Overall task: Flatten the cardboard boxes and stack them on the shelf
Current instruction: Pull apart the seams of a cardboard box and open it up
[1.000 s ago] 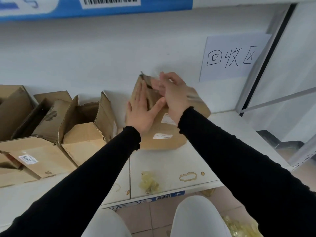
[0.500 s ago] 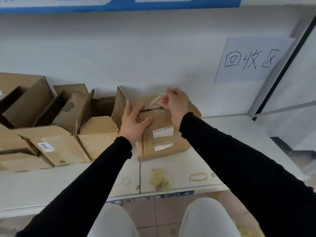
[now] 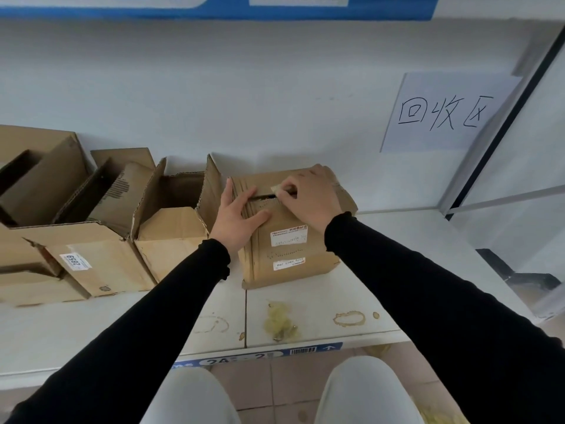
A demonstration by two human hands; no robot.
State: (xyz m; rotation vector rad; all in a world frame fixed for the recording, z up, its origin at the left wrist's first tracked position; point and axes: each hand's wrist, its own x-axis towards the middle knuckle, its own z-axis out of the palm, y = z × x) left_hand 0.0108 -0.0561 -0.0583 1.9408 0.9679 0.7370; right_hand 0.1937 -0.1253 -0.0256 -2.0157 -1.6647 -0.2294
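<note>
Left hand: laid flat on the left top edge of the taped box, fingers straight and spread, thumb across the top panel; pressing, not gripping.
Right hand: resting on the top of the same box, fingertips pinching the loose end of a tape strip at the centre seam.
Hands, relation: apart, one on each side of the seam, both touching the box.
Taped box, appearance: brown corrugated cardboard, creased and dented, corners softened; top flaps folded down with a dark slit open along the seam; not flattened.
Taped box, position: upright on the white shelf, near the back wall, just beside the open box to its left.
Taped box, orientation: long axis cannot be told; labelled face turned toward the viewer, seam running left to right.
Writing on box: two white labels on the front face, upper one with a red header; print too small to read.
Other boxes: several opened cartons at left, flaps splayed; one sticker reading "2859".
Wall sign: white sheet, handwritten "回收区".
Shelf edge tag: blue strip with barcode, arrow and "24", the rest unclear.
Shelf surface: brown ring stains and a crumpled yellowish wad of tape.
</note>
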